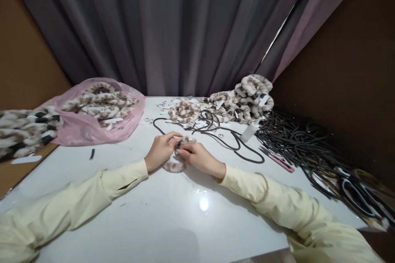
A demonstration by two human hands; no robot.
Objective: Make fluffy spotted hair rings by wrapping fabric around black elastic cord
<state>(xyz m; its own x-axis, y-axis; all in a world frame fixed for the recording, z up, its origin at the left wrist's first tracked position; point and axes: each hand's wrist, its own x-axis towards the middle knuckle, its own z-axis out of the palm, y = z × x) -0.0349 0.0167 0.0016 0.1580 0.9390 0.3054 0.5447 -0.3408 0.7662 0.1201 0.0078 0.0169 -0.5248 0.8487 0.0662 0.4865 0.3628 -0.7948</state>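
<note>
Head view: left hand (pixel 162 151) and right hand (pixel 205 159), fingertips drawn together, pinch fur loop (pixel 174 167) mid-surface, well in from table (pixel 148 226) edges. Bag (pixel 80 133): far left corner. Fur pile (pixel 254 85): far edge, right part. Cords (pixel 293 137): along right edge. Room to move: between sleeves (pixel 89 196), toward near edge.
</note>
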